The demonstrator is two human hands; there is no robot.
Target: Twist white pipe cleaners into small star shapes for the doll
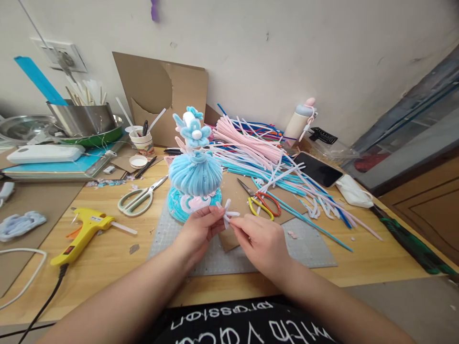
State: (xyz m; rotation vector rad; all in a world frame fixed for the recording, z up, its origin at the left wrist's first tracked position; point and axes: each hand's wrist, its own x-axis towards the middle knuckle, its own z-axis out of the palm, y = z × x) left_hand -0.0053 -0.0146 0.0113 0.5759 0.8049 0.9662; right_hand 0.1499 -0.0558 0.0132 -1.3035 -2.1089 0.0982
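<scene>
Grey mat spreads below the left hand and right hand, which meet, wrists angled inward, pinching white strips, perhaps joined starlike. Beyond are orange-and-yellow scissors, a blue figure, its base partly hidden, then heaped pipe cleaners.

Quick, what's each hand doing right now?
Left hand: closed, pinching the pale star-shaped piece.
Right hand: closed, gripping the same piece's other side.

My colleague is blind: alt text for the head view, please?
A person's left hand and right hand hold a small, pale, many-armed fuzzy piece before a blue, fluffy, flower-topped ornament. A yellow plastic glue gun lies to the left.
</scene>
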